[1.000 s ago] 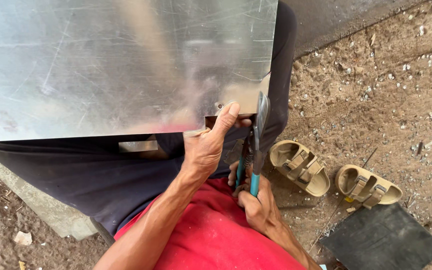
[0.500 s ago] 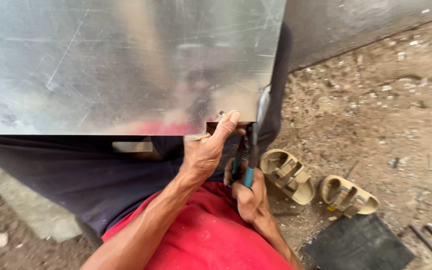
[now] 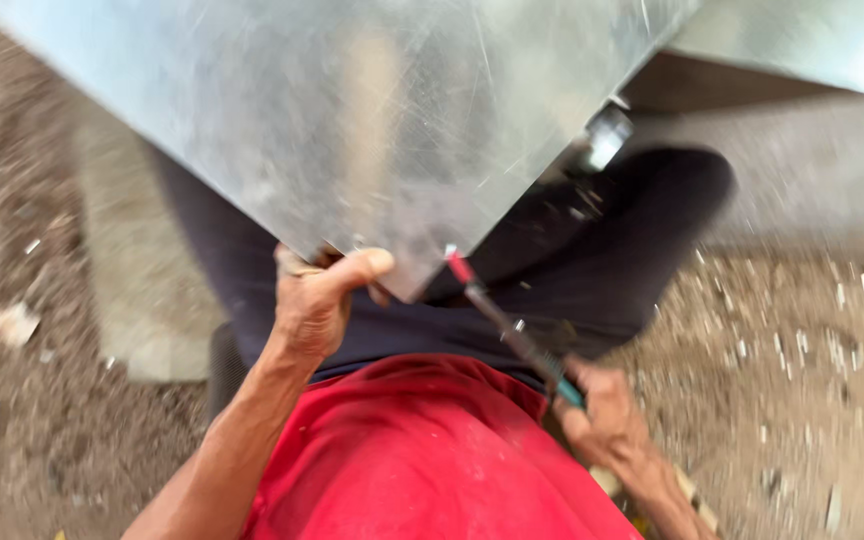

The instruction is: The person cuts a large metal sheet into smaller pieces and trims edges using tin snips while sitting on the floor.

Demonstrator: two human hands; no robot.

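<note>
A large shiny metal sheet (image 3: 352, 130) lies across my lap, turned so that a corner points toward me. My left hand (image 3: 320, 295) grips the sheet's near edge beside that corner, thumb on top. My right hand (image 3: 604, 415) holds tin snips (image 3: 512, 330) with teal handles and a red tip. The snips point up toward the sheet's corner, and their tip is just at the edge. I wear a red shirt (image 3: 422, 460) and dark trousers (image 3: 602, 250). The picture is blurred by motion.
Bare dirt ground (image 3: 802, 350) with small pale scraps lies to the right and left. A concrete block (image 3: 132, 300) sits at my left, under my leg. Another metal sheet (image 3: 812, 40) shows at the top right.
The sheet has turned so that its corner now faces me. My right hand has dropped lower right with the snips, away from the cut. The sandals have left the view.
</note>
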